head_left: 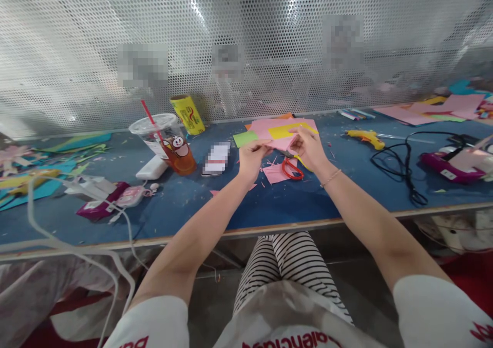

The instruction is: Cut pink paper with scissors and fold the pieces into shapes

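Both of my hands pinch a small piece of pink paper [282, 142] over the blue table. My left hand [252, 158] is closed on its left side, and my right hand [307, 147] closes on its right. Behind them lie pink sheets, a yellow paper strip [285, 131] and a green piece [244, 139]. Just below the hands, red-handled scissors [292, 169] rest by a pink scrap [275, 174] with thin pink slivers around it. The fingertips partly hide the edges of the held piece.
Left of the hands are a phone [216, 158], a drink cup with a red straw [179, 155], and a yellow can [188, 115]. On the right lie a yellow glue gun [365, 138], black cables [408, 168] and a purple power strip [450, 168]. The table's front edge [285, 226] runs below.
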`<state>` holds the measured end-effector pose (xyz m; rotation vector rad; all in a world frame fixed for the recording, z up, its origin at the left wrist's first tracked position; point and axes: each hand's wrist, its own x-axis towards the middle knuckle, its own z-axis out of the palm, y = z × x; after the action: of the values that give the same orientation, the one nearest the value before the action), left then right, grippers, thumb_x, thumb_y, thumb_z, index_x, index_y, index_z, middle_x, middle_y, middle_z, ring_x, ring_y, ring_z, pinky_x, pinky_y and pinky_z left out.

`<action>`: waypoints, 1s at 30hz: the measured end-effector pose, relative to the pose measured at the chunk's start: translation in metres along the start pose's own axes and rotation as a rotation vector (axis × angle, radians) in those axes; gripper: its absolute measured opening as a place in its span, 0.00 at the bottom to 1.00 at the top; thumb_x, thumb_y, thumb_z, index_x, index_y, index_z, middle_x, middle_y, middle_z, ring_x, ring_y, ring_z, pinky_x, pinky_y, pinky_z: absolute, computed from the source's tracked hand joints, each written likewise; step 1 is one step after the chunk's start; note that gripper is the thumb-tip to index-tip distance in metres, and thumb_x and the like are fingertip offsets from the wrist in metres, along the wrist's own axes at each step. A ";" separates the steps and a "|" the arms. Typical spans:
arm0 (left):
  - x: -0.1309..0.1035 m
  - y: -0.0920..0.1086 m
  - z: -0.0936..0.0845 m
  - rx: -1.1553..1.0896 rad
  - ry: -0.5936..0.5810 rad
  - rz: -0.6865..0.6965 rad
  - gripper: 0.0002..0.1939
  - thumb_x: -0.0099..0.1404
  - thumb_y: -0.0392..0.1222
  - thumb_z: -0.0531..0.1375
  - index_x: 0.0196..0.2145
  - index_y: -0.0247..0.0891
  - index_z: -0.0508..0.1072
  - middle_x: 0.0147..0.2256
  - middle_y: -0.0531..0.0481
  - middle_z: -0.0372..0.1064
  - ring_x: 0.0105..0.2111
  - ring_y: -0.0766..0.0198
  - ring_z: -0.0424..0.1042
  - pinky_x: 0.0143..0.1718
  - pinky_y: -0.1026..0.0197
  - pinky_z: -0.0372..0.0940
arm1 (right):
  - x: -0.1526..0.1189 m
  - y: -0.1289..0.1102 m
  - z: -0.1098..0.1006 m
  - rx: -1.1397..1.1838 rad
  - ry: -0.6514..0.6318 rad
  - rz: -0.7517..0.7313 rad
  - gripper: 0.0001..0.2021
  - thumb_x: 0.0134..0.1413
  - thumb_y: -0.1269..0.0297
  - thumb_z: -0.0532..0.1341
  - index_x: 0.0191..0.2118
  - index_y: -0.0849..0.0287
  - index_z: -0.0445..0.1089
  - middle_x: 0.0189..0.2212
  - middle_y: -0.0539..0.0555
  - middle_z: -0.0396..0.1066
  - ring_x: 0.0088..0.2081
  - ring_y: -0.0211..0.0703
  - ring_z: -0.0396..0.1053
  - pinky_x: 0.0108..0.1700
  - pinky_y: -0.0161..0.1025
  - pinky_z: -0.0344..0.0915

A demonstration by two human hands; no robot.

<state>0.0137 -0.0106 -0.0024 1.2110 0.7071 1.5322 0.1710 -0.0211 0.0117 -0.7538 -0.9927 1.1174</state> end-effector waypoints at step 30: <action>0.008 0.009 -0.010 0.168 -0.151 0.009 0.13 0.57 0.39 0.58 0.42 0.40 0.68 0.25 0.53 0.70 0.28 0.65 0.74 0.37 0.58 0.70 | 0.012 0.009 -0.016 -0.365 0.018 -0.287 0.11 0.39 0.73 0.62 0.34 0.56 0.73 0.30 0.49 0.73 0.33 0.37 0.69 0.39 0.38 0.67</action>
<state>0.0017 -0.0049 0.0052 1.4410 0.7424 1.3934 0.1835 -0.0074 0.0008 -0.8769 -1.2641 0.6877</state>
